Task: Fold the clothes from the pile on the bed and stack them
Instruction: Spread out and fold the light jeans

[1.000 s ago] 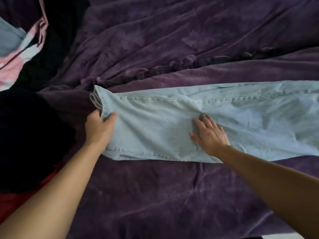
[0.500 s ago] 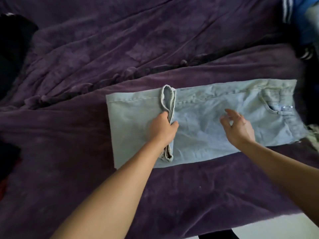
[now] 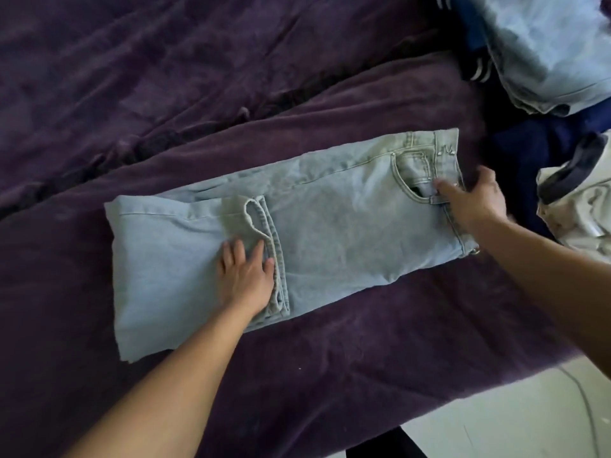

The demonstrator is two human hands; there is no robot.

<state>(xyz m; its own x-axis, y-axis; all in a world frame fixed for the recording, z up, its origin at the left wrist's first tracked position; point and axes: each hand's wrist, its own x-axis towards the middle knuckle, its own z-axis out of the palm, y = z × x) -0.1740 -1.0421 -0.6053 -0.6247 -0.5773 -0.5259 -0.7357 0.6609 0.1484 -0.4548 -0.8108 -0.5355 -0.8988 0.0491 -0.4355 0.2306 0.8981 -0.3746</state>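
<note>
A pair of light blue jeans [image 3: 347,226] lies flat across the purple bedspread [image 3: 231,94], its leg ends folded back over the thighs so the hems sit mid-length. My left hand [image 3: 246,276] presses flat with straight fingers on the folded layer just left of the hems. My right hand [image 3: 472,196] is at the waistband by the front pocket, thumb on top of the denim and fingers curled round the waist edge.
Folded light denim [image 3: 545,51] lies at the top right over dark blue and striped clothing [image 3: 476,61]. A crumpled cream garment with a dark collar [image 3: 575,193] sits at the right edge. Pale floor [image 3: 496,421] shows past the bed's near edge, bottom right.
My left hand carried the leg hems rightward over the jeans, let them go and now lies flat. My right hand lifted off the middle and moved right to the waistband.
</note>
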